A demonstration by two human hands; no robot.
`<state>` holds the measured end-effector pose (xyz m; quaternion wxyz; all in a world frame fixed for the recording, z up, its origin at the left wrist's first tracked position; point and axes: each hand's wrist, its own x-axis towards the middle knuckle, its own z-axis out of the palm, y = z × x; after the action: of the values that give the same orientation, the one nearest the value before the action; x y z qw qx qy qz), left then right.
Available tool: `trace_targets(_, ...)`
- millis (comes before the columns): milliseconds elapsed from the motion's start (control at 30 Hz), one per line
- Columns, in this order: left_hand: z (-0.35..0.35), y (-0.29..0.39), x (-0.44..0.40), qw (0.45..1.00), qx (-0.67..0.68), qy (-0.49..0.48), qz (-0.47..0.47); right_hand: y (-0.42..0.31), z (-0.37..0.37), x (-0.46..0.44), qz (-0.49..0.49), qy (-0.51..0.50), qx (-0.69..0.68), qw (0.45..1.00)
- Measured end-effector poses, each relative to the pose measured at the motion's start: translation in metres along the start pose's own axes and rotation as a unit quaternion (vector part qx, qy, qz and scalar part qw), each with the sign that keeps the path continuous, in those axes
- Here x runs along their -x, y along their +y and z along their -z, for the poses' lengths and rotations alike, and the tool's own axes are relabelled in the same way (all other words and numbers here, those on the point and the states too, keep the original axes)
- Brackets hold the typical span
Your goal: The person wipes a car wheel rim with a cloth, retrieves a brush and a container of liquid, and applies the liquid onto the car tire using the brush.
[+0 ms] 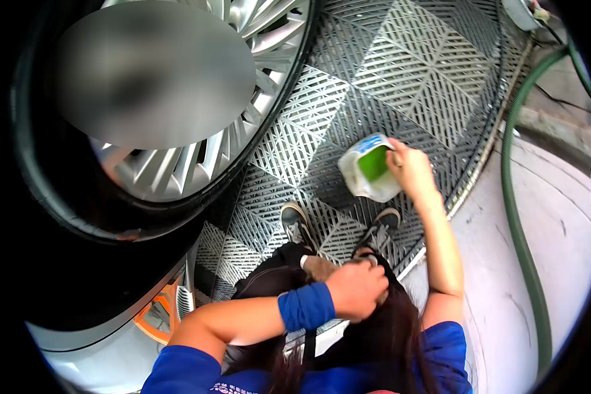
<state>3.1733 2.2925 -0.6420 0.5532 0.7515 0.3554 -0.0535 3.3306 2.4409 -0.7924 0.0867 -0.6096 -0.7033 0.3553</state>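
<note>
My right hand (414, 172) is closed on the edge of a cut-open whitish plastic jug (351, 172), held tilted above the floor grating. Bright green shows inside the jug, and a blue and white label is on its upper side. Close to my lap, my left hand (356, 289) is closed, with a blue band around its wrist. A brown, fuzzy-looking piece (320, 268) with a whitish end sticks out beside the left fingers. My hand covers most of this piece, so its kind does not show.
A large tyre with a silver multi-spoke wheel (167, 172) fills the upper left. Grey and dark slatted floor tiles (433, 72) lie under my shoes. A green hose (519, 230) runs down the right side over a pale floor. An orange-edged object (159, 318) is at lower left.
</note>
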Motion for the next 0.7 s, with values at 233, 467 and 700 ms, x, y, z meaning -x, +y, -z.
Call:
trace_targets(233,-0.088,0.016,0.055,0.983,0.13,0.115,0.057,-0.158,0.056,0.111,-0.033,0.012,-0.057,0.998)
trace_targets(467,-0.071,0.078,0.248,0.905,0.281,0.234,0.216,-0.299,0.179,0.225,-0.042,0.023,-0.029,0.998)
trace_targets(700,0.044,0.186,0.393,0.942,0.165,0.228,0.181,-0.41,0.257,0.282,0.083,-0.006,0.059,0.995)
